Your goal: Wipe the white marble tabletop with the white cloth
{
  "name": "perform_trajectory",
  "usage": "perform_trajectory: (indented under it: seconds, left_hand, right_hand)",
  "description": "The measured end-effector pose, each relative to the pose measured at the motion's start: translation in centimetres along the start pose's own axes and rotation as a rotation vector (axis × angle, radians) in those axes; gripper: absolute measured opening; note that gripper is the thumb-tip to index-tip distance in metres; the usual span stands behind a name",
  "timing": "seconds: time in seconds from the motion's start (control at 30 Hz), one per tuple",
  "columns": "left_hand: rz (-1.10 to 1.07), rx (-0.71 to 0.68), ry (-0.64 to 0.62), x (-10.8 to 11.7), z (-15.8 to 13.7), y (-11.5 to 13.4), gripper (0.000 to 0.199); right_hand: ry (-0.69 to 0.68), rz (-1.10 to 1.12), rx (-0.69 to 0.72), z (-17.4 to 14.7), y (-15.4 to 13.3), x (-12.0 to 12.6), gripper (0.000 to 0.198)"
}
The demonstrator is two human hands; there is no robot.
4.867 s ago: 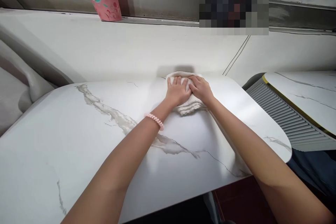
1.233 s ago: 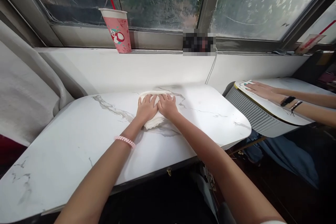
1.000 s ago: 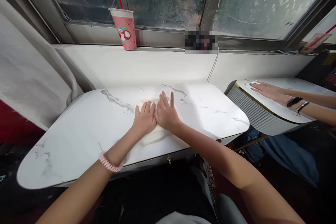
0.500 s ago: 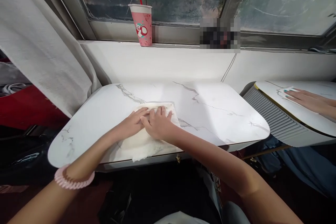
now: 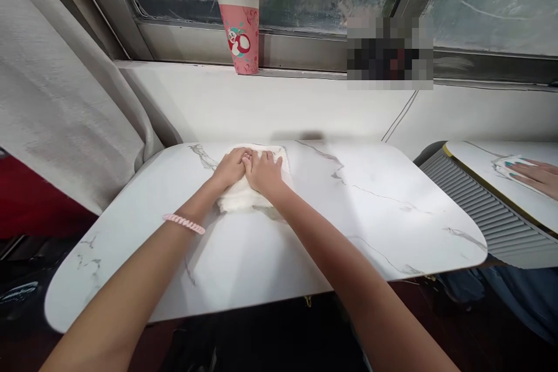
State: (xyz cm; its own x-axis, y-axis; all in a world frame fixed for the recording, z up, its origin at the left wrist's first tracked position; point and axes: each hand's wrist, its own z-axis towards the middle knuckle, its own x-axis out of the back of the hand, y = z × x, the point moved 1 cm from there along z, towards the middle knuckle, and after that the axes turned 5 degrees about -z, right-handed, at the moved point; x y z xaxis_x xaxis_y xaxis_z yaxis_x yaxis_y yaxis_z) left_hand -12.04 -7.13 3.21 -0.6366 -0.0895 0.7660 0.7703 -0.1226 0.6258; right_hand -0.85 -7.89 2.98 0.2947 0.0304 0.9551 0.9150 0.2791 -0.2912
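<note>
A cream-white cloth point(image 5: 239, 199) lies on the white marble-patterned tabletop point(image 5: 218, 261), towards its wall side. My left hand point(image 5: 231, 168) is closed on the cloth, with its fingers curled in beside my right thumb. Pressing on the cloth right next to it is my right hand point(image 5: 264, 173), with its fingers spread apart and slightly bent. The two hands touch each other. A pink coiled band point(image 5: 183, 223) circles my left wrist.
A pink paper cup point(image 5: 240, 35) with a red straw stands on the window ledge, near a blurred-out patch. To the left hangs a grey curtain point(image 5: 65, 81). At the right, another person's hand point(image 5: 538, 174) rests on a white cloth on a second marble-patterned table point(image 5: 475, 171).
Both my hands and the cloth have slid away from me, towards the wall. My left fingers have curled in more. The view has shifted, and the cup looks larger.
</note>
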Motion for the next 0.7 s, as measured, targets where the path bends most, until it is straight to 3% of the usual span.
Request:
perform_trajectory:
  seconds: [0.1,0.3,0.53,0.7]
  left_hand:
    - [0.096,-0.066,0.082,-0.8,2.0,-1.2,0.037]
    - [0.134,-0.117,0.097,-0.8,5.4,-3.3,0.037]
    - [0.155,-0.102,0.109,-0.4,8.5,-4.8,0.036]
    - [0.202,-0.122,0.104,-0.5,9.4,-5.3,0.041]
  right_hand:
    - [0.068,-0.009,0.023,1.9,0.6,-0.8,0.058]
    - [0.233,-0.018,0.032,5.4,0.8,-2.0,0.053]
    - [0.298,-0.048,0.025,8.7,0.3,-2.7,0.050]
    - [0.311,-0.053,0.016,9.3,0.3,-2.6,0.050]
